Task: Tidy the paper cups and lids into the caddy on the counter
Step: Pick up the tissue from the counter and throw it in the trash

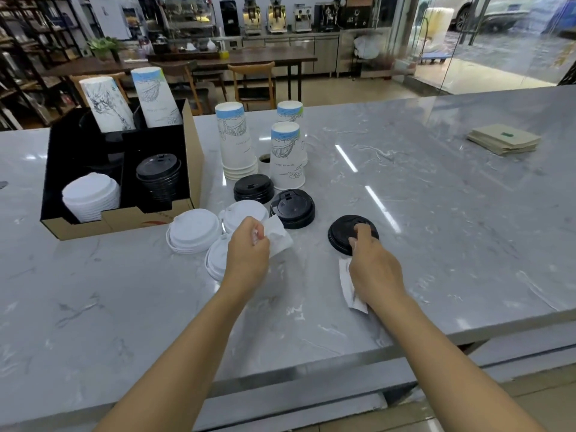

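A flat black plastic lid [350, 233] is pinched by the right hand [374, 269]; white crumpled paper [279, 236], apparently a napkin, is clutched in the left hand [247, 254] (lids nearby could be knocked).

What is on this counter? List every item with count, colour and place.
caddy: one, black and brown, left.
cup stacks in caddy: two, white printed, back slots.
white lids in caddy: one stack, front left.
black lids in caddy: one stack, front right.
loose cup stacks: three, white-blue, centre.
loose white lids: three piles.
loose black lids: three piles.
paper bags: tan pile, far right.
left hand: holds tissue.
right hand: fingers on a black lid.
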{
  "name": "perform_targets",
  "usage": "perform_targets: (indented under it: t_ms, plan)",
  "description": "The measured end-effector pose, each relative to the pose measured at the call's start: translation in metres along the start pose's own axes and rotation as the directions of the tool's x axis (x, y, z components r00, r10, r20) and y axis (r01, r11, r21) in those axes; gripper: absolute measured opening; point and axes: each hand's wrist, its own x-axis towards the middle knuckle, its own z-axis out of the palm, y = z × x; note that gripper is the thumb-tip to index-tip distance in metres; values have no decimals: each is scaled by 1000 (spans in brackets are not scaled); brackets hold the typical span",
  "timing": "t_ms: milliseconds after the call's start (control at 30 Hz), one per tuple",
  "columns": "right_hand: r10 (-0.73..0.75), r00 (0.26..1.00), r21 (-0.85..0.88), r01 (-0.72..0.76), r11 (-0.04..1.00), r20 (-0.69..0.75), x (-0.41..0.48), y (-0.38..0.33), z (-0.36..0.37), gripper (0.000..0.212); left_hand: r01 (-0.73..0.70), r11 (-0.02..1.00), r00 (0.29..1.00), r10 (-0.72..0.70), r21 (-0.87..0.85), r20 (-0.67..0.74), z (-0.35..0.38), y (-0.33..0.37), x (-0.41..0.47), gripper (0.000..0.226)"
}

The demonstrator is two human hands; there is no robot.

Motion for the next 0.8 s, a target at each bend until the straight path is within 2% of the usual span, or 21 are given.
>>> perform_targets:
  t_ms: [67,133,167,267,400,433,500,567,633,667,700,800]
  plan:
    - [66,997,23,-66,998,28,-3,-6,-5,49,-17,999,1000,17,41,-10,-2,2,-4,34]
    - [139,982,2,-141,990,127,-8,-10,-13,72,-30,997,1000,30,66,3,-5,2,-7,34]
    - [156,969,-47,-150,988,191,-12,-10,-16,76,-34,997,999,34,72,10,-6,2,-8,35]
    - [136,937,-177,-81,981,322,-21,-9,-14,63,-48,995,999,47,83,18,-6,2,-10,35]
    - [26,958,-218,39,975,286,-24,-16,-2,30,-52,998,998,53,48,-17,-4,6,-16,33]
    - [-10,971,-193,58,979,239,-24,-20,-1,29,-44,999,999,44,21,-29,-5,6,-17,32]
    - [-20,986,-1,20,1000,167,-21,-28,-2,22,-39,999,998,37,-35,-58,-9,6,-20,29]
    - [-21,984,228,-20,974,178,-19,-40,-6,18,-50,996,996,45,-70,-77,-15,7,-25,20]
    - [-63,983,378,-8,926,175,-20,-52,-6,19,-67,996,994,61,-63,-88,-23,9,-30,8]
    - [-100,985,406,34,913,143,-22,-58,-6,14,-85,995,992,79,-53,-95,-29,8,-33,6]
    - [-135,986,407,83,910,100,-26,-66,-6,17,-104,993,989,99,-46,-107,-36,8,-36,6]
    - [-214,977,399,198,895,-5,-42,-88,-4,42,-124,992,976,122,4,-179,-65,7,-48,10]
